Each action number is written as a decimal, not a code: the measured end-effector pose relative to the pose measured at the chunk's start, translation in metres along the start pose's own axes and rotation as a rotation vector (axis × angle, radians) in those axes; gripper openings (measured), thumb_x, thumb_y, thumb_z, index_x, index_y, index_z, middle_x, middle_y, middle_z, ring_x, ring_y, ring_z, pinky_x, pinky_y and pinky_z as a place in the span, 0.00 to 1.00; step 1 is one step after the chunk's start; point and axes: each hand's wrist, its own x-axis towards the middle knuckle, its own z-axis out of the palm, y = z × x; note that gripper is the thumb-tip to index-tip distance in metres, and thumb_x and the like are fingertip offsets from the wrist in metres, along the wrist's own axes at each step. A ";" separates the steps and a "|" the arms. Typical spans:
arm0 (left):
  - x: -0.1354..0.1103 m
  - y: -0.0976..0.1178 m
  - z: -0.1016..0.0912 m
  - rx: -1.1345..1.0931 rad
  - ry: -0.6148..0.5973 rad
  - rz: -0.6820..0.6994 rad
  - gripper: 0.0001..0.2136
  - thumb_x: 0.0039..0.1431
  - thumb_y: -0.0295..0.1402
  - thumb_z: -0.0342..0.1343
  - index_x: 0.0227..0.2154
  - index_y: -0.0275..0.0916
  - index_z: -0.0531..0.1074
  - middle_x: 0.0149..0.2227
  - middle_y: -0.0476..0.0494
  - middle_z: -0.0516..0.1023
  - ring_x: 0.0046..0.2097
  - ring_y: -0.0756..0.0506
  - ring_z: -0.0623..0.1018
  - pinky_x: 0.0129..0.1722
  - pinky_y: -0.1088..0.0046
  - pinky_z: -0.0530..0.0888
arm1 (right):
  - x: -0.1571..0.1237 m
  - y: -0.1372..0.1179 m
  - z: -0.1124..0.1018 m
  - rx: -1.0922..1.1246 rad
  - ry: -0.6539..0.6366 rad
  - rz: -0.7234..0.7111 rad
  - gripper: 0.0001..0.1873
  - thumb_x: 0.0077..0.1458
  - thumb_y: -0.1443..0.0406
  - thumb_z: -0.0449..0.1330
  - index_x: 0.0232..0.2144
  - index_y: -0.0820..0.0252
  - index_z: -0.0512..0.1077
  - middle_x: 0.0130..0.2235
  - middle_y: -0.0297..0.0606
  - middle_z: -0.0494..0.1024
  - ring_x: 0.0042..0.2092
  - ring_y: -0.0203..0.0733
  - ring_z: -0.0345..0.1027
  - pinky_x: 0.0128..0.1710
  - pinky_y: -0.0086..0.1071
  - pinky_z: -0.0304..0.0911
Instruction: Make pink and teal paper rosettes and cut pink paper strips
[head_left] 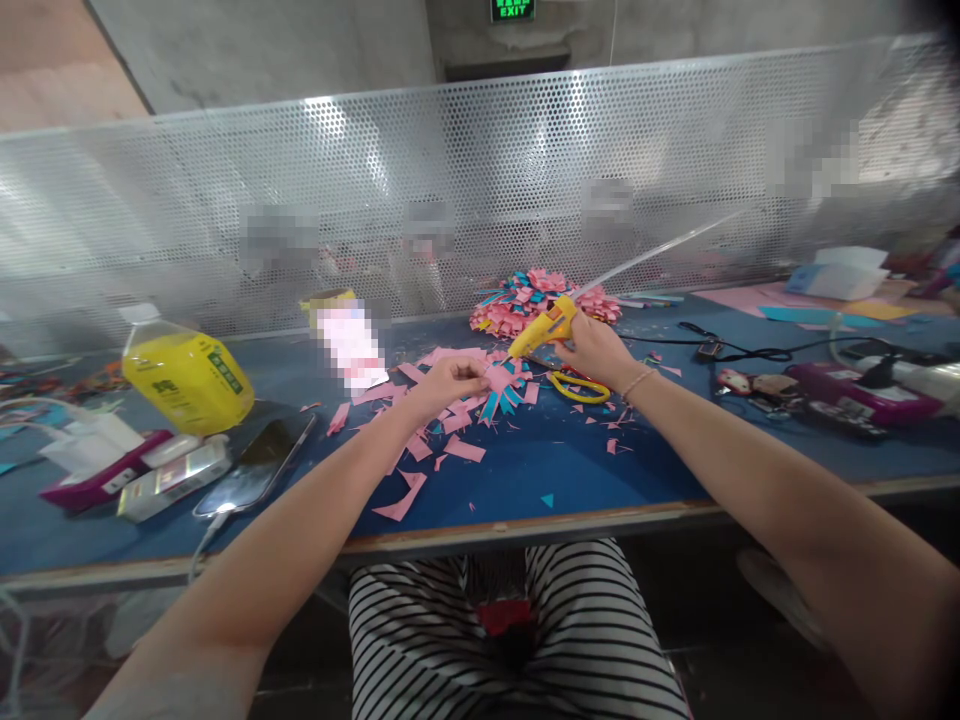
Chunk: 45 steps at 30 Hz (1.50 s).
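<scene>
My right hand (592, 345) grips a yellow hot glue gun (544, 328), with a long clear glue stick (660, 250) jutting from its back toward the upper right. The gun's nozzle points down left, close to a pink and blue paper flower (504, 380). With its fingers pinched, my left hand (452, 385) holds the flower's left edge. Yellow-handled scissors (579, 388) lie on the table under my right hand. Pink paper scraps (463, 448) are scattered around and below the flower. Behind the gun sits a heap of pink and blue paper flowers (517, 300).
Left stand a yellow-liquid bottle (187, 375), a phone (259, 465) on a cable, a small box (174, 478) and a purple power strip (105, 475). Right are black cables (739, 348), another purple strip (862, 390) and a tissue box (836, 273). A perforated metal screen (510, 150) closes the back.
</scene>
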 end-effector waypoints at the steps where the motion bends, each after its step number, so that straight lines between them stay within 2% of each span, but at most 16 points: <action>1: 0.000 0.000 0.000 0.000 0.010 -0.005 0.06 0.46 0.32 0.59 0.24 0.36 0.69 0.25 0.48 0.73 0.28 0.53 0.72 0.27 0.78 0.67 | 0.000 0.000 0.000 -0.005 -0.001 -0.006 0.13 0.50 0.60 0.50 0.34 0.67 0.61 0.33 0.51 0.72 0.35 0.49 0.67 0.32 0.35 0.60; 6: 0.000 -0.002 -0.002 -0.018 0.053 -0.036 0.06 0.44 0.32 0.60 0.24 0.36 0.70 0.24 0.47 0.74 0.27 0.52 0.73 0.26 0.77 0.68 | -0.001 0.001 0.000 -0.022 -0.017 -0.024 0.12 0.50 0.62 0.50 0.34 0.67 0.61 0.34 0.51 0.72 0.35 0.48 0.67 0.32 0.35 0.59; 10: 0.000 -0.002 -0.002 -0.115 0.083 -0.036 0.07 0.45 0.33 0.60 0.24 0.35 0.70 0.25 0.46 0.74 0.29 0.51 0.75 0.33 0.73 0.72 | -0.001 0.001 -0.002 -0.031 -0.029 -0.019 0.12 0.50 0.62 0.49 0.34 0.67 0.61 0.34 0.51 0.72 0.35 0.48 0.67 0.31 0.35 0.59; 18: -0.002 0.006 0.001 -0.253 0.180 -0.051 0.11 0.43 0.28 0.61 0.25 0.36 0.62 0.22 0.50 0.73 0.27 0.52 0.75 0.33 0.72 0.73 | -0.001 0.001 -0.004 -0.020 -0.026 -0.005 0.14 0.51 0.60 0.49 0.35 0.67 0.62 0.32 0.51 0.72 0.35 0.49 0.67 0.31 0.35 0.59; 23: -0.002 0.013 0.003 -0.316 0.272 -0.123 0.13 0.43 0.23 0.60 0.28 0.36 0.60 0.21 0.52 0.72 0.25 0.51 0.76 0.31 0.71 0.74 | -0.001 0.001 -0.001 0.082 0.068 0.057 0.21 0.51 0.56 0.50 0.41 0.68 0.61 0.35 0.50 0.73 0.34 0.50 0.68 0.30 0.37 0.60; 28: -0.002 0.014 0.004 -0.296 0.323 -0.159 0.12 0.44 0.22 0.58 0.30 0.36 0.61 0.22 0.50 0.72 0.25 0.50 0.76 0.29 0.70 0.75 | 0.001 0.000 0.001 0.185 0.144 0.074 0.27 0.50 0.53 0.51 0.46 0.69 0.58 0.35 0.50 0.73 0.35 0.50 0.68 0.31 0.39 0.62; 34: -0.001 0.011 0.006 -0.268 0.319 -0.157 0.13 0.44 0.24 0.58 0.31 0.38 0.59 0.22 0.52 0.72 0.25 0.51 0.75 0.30 0.69 0.75 | 0.001 -0.007 -0.001 0.170 0.147 0.101 0.26 0.50 0.52 0.51 0.43 0.68 0.59 0.35 0.50 0.72 0.37 0.51 0.68 0.33 0.39 0.62; 45: -0.001 0.013 0.013 -0.188 0.365 -0.181 0.14 0.40 0.24 0.58 0.30 0.38 0.60 0.25 0.52 0.70 0.23 0.51 0.73 0.27 0.69 0.75 | -0.001 -0.013 0.001 0.106 0.144 0.042 0.26 0.51 0.52 0.48 0.42 0.69 0.60 0.34 0.50 0.71 0.37 0.50 0.67 0.32 0.38 0.61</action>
